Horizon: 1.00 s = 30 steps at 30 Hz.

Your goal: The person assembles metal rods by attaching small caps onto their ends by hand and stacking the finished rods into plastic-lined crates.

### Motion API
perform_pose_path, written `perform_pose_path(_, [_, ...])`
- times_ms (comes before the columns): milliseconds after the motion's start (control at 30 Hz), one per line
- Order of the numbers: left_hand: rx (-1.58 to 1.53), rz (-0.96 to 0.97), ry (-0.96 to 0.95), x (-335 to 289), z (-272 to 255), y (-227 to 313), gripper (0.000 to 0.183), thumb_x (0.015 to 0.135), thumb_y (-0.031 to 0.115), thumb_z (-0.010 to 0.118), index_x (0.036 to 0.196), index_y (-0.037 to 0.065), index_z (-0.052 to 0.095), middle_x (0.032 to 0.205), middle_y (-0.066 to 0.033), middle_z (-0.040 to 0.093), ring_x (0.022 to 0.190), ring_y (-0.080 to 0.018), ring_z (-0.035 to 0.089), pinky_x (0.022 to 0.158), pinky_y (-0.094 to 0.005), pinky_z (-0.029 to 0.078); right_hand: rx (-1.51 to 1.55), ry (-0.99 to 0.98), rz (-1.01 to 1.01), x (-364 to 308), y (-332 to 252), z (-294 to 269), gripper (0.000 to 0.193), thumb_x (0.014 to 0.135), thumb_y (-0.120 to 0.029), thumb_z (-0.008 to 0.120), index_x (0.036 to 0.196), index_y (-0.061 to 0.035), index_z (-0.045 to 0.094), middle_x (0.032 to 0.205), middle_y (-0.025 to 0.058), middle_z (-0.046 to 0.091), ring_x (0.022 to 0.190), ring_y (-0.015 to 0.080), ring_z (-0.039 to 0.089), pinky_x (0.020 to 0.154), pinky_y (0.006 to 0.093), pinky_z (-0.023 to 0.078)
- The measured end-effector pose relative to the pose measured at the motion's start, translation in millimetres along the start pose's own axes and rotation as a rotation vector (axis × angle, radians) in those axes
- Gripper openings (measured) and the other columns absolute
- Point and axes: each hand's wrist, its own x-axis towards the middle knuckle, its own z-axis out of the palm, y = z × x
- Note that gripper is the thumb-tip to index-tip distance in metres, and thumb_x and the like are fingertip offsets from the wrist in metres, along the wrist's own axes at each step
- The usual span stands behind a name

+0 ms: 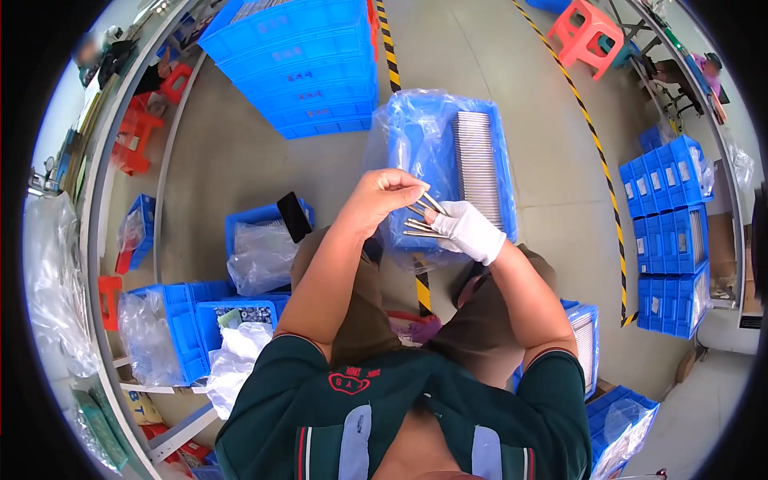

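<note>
Rods [424, 234]: metal, fanned unevenly; a slackened grip could drop some.
Gloved right hand [470, 232]: clamped around them.
Bare left hand [387, 194]: pinched on one rod's end.

- I see the left hand [386, 197] bare, above the near left part of the open blue crate [502, 160], fingertips pinched on the end of one metal rod [433, 205].
- I have the right hand [474, 233] in a white glove, over the crate's near edge, gripping a fan of thin rods [421, 233] that point left.
- I make out a long row of rods [478, 156] packed along the crate's right edge; clear plastic [412, 128] drapes over its left edge.
- I find a black phone [294, 217] at the far right corner of a smaller crate [240, 218].
- I spot stacked crates [308, 88] beyond it on the floor [552, 176].
</note>
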Motion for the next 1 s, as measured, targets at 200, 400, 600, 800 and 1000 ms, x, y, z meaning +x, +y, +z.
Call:
perform_pose_path(200, [0.011, -0.033, 0.0, 0.1, -0.4, -6.5, 0.017, 0.08, 0.016, 0.06, 0.086, 0.0, 0.061, 0.086, -0.006, 0.061, 0.081, -0.0115, 0.055, 0.075, -0.0253, 0.041, 0.019, 0.008, -0.005, -0.9, 1.0, 3.5, 0.03, 0.083, -0.034, 0.057, 0.07, -0.0082, 0.05, 0.054, -0.0055, 0.037, 0.043, 0.0043, 0.03, 0.039, 0.0204, 0.022])
perform_pose_path(400, [-0.442, 0.003, 0.01, 7.1, 14.0, -14.1, 0.017, 0.085, 0.022, 0.053, 0.086, 0.006, 0.057, 0.086, -0.0062, 0.059, 0.082, -0.0141, 0.055, 0.075, -0.027, 0.042, 0.168, -0.238, -0.004, 0.0, 6.1, -2.0, 0.023, 0.079, -0.028, 0.062, 0.08, -0.0075, 0.051, 0.054, -0.0053, 0.036, 0.043, 0.0043, 0.031, 0.038, 0.0194, 0.022])
perform_pose_path(600, [0.014, -0.188, -0.208, 9.2, 33.6, -29.7, 0.019, 0.087, 0.022, 0.049, 0.086, 0.005, 0.056, 0.087, -0.0061, 0.06, 0.083, -0.0119, 0.054, 0.072, -0.0259, 0.042, -0.034, -0.276, 0.062, 17.0, 22.4, 9.1, 0.012, 0.078, -0.015, 0.058, 0.081, -0.0075, 0.049, 0.059, -0.0006, 0.045, 0.044, 0.0082, 0.041, 0.039, 0.021, 0.03])
perform_pose_path(800, [-0.067, -0.057, 0.274, 14.7, 8.2, -24.2, 0.022, 0.086, 0.027, 0.05, 0.087, 0.006, 0.056, 0.086, -0.0053, 0.06, 0.076, -0.0112, 0.053, 0.069, -0.0245, 0.04, -0.152, -0.205, 0.172, 38.7, 24.1, -12.1, 0.014, 0.08, -0.014, 0.055, 0.091, -0.0064, 0.051, 0.066, -0.0004, 0.047, 0.055, 0.0081, 0.045, 0.046, 0.0221, 0.037])
perform_pose_path(1000, [-0.157, -0.126, 0.209, 10.8, 10.9, -24.2, 0.022, 0.086, 0.029, 0.05, 0.085, 0.007, 0.055, 0.083, -0.0034, 0.059, 0.073, -0.0094, 0.051, 0.067, -0.023, 0.039, -0.683, 0.312, -0.04, 95.8, 53.8, -118.6, 0.009, 0.078, -0.015, 0.058, 0.084, -0.0081, 0.057, 0.066, -0.0013, 0.052, 0.058, 0.0086, 0.048, 0.054, 0.0235, 0.04])
